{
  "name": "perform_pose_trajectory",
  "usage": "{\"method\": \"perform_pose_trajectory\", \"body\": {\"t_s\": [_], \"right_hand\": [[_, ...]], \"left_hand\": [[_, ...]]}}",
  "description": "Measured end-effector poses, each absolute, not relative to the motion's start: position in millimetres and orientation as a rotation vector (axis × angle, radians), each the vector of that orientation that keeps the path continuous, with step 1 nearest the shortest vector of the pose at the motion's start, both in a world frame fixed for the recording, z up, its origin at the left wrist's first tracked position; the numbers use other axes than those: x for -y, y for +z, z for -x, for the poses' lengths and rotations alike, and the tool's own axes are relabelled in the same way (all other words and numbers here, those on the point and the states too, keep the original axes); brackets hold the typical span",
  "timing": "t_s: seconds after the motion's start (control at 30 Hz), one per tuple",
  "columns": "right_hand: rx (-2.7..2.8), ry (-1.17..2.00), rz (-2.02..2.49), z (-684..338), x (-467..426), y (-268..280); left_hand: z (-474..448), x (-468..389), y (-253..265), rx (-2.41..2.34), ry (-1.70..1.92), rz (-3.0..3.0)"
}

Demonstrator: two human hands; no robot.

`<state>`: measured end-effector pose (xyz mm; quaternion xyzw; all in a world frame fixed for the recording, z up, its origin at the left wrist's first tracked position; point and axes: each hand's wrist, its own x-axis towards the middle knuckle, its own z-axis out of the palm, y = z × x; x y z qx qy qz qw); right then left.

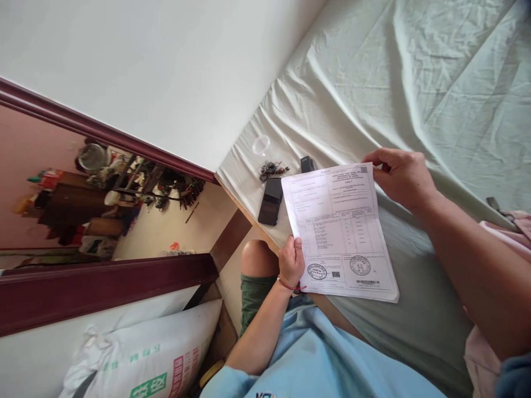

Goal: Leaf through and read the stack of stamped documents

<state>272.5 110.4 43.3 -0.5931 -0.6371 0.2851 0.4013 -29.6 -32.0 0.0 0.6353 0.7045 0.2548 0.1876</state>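
Note:
A printed paper form (332,221) with a table, two round stamps and a barcode is held up in front of my body, over the bed's edge. My left hand (291,260) grips its lower left edge, thumb on top and a red string round the wrist. At the upper right corner, my right hand (400,174) pinches the sheet between thumb and curled fingers. Just left of the form lies a black smartphone (270,201). A small black device (307,164) sits behind the form's top edge, partly hidden by it.
The bed has a wrinkled pale green sheet (357,94). On it are a clear plastic cup (261,145) and a tangled dark cord (271,170). A doorway with a dark red frame (166,276) opens at left. A white woven sack (161,348) stands at lower left.

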Motion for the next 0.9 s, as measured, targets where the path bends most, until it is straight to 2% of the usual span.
{"method": "perform_pose_trajectory", "body": {"t_s": [0.3, 0.5, 0.77, 0.83, 0.9], "right_hand": [[1.621, 0.811, 1.541, -271.3, -113.7, 39.6], [1.622, 0.683, 1.425, -271.6, -112.5, 41.5], [1.622, 0.692, 1.358, -273.0, -111.2, 42.4], [1.553, 0.777, 1.311, -274.6, -111.1, 43.8], [1.438, 1.05, 1.184, -277.4, -110.6, 46.2]], "left_hand": [[29.1, 33.1, -0.4, -1.988, 0.704, -1.779], [29.5, 32.3, -0.6, -1.979, 0.72, -1.829], [29.7, 33.2, -0.9, -1.995, 0.703, -1.836], [30.2, 33.2, -2.1, -1.994, 0.717, -1.835], [30.5, 33.2, -3.3, -1.979, 0.732, -1.836]]}}
